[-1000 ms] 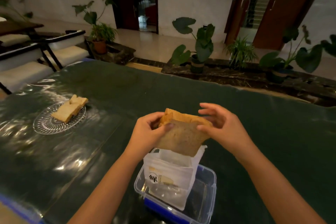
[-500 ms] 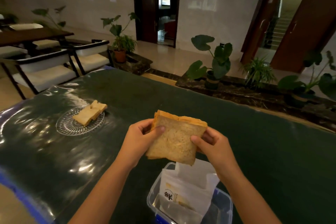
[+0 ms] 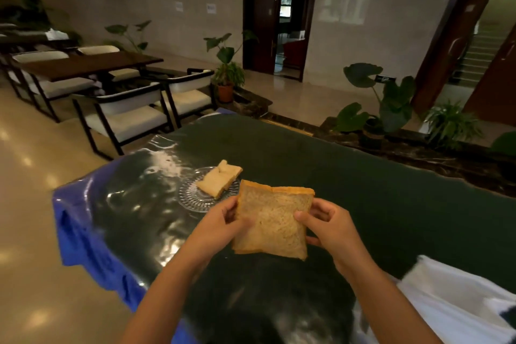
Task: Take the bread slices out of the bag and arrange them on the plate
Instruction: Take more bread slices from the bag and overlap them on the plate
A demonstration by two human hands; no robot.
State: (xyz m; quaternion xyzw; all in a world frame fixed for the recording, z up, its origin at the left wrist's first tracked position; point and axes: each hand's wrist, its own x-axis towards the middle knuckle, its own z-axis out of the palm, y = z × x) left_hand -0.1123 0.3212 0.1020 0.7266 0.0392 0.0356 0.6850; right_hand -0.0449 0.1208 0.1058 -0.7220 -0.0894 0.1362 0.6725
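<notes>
I hold a square brown bread slice [image 3: 275, 222] upright in the air between both hands. My left hand [image 3: 220, 227] pinches its left edge and my right hand [image 3: 328, 227] pinches its right edge. Just beyond the slice, to the left, a clear glass plate [image 3: 195, 197] sits on the dark green table [image 3: 363, 176]. Pale bread slices [image 3: 219, 179] lie on the plate. The white bread bag [image 3: 458, 299] shows blurred at the lower right corner.
The table's left side is draped in blue cloth [image 3: 83, 232] over a drop to the shiny floor. Chairs [image 3: 125, 117] and a wooden table [image 3: 83, 64] stand at the back left. Potted plants [image 3: 382, 103] line the far side.
Both hands have carried the slice up out of the bag and leftward towards the plate. The view has swung left, so the bag and its plastic box slid to the lower right.
</notes>
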